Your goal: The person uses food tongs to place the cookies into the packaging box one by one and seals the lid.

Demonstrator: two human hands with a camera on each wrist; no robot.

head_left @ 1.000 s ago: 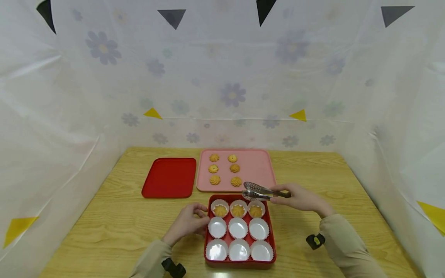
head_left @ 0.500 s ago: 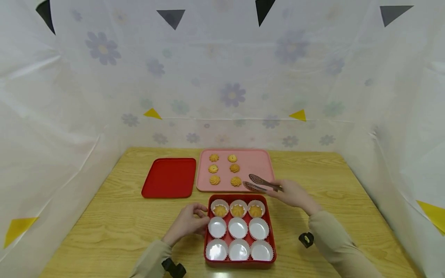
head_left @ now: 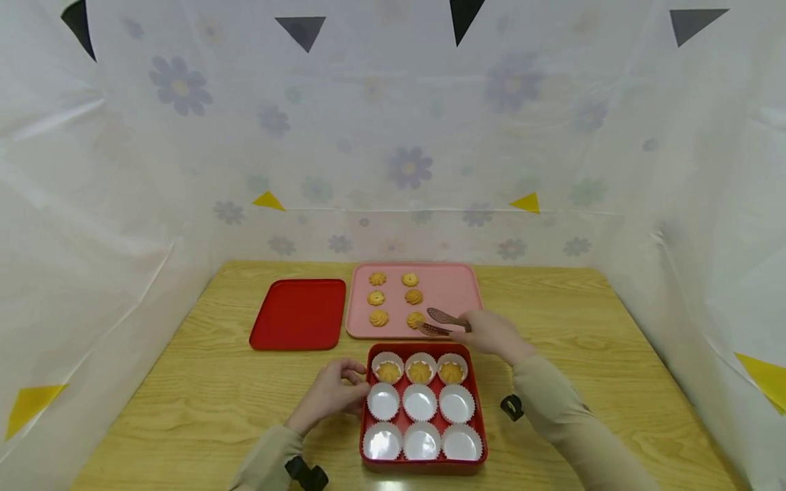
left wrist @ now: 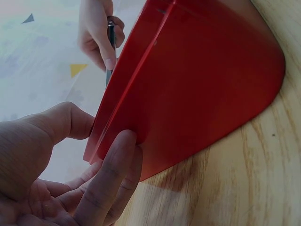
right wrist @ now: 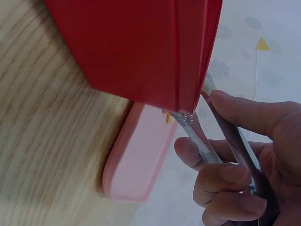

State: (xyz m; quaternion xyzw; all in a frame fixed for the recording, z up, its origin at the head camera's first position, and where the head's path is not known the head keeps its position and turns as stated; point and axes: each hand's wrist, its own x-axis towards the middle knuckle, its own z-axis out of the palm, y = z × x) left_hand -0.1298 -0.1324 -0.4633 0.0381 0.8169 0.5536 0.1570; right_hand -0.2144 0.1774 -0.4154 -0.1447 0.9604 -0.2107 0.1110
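Note:
My right hand (head_left: pixel 494 334) grips metal tongs (head_left: pixel 445 316) with perforated tips. Their arms stand apart over the front of the pink tray (head_left: pixel 454 283), the lower tip overlapping a swirled cookie (head_left: pixel 415 318). The right wrist view shows thumb and fingers wrapped round the tongs (right wrist: pixel 229 134). My left hand (head_left: pixel 334 392) rests against the left side of a red box (head_left: pixel 424 468); in the left wrist view the thumb meets the rim and fingertips touch the outer wall (left wrist: pixel 202 89). White paper cups (head_left: pixel 420 403) fill the box in rows. Cookies (head_left: pixel 420 372) sit in the back row's cups.
Several other cookies (head_left: pixel 379 318) lie in two columns on the pink tray's left half. Left of it is a flat red tray (head_left: pixel 297 314). All stands on a wooden table (head_left: pixel 202 402), with white patterned sheeting (head_left: pixel 368 136) behind and at both sides.
My right hand has carried the tongs from over the box's back edge, up and left to the front right cookie on the pink tray. The tongs have spread wider. My left hand stays put.

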